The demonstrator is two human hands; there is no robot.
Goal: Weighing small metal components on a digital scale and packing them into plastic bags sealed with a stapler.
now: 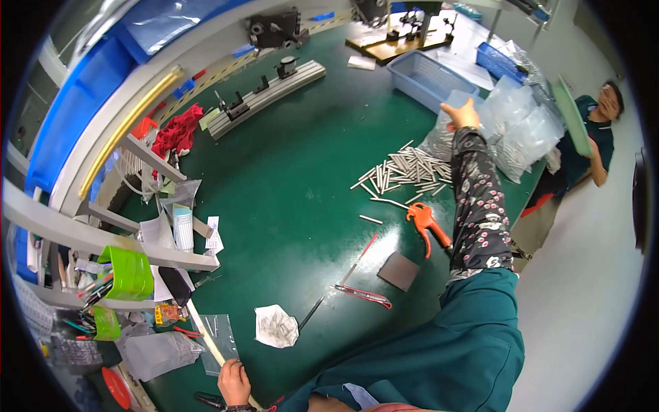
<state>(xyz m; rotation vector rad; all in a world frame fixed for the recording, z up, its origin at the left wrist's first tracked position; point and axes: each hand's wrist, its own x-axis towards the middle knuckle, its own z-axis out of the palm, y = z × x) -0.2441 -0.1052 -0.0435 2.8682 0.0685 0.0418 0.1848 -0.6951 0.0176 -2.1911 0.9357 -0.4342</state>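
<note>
My right hand [462,115] reaches far out to the right, its fingers closed on a clear plastic bag [436,136]; some fingers are hidden. Just below lies a loose pile of short metal pins [408,168], with one pin [371,220] apart. An orange air blow gun [427,225] lies beside my right forearm. At the lower left, my left hand [235,383] has its fingers curled over a long pale strip [208,338]. A flat clear bag [220,340] lies beside that strip. A white paper [276,327] bearing small pieces sits to the hand's right.
A blue basket [429,77] and filled plastic bags [518,127] stand at the far right, near another person [583,130]. A utility knife [364,295] and brown block [399,272] lie nearer. A metal rail fixture [268,96] is at the back; a grey frame [103,230] borders the left.
</note>
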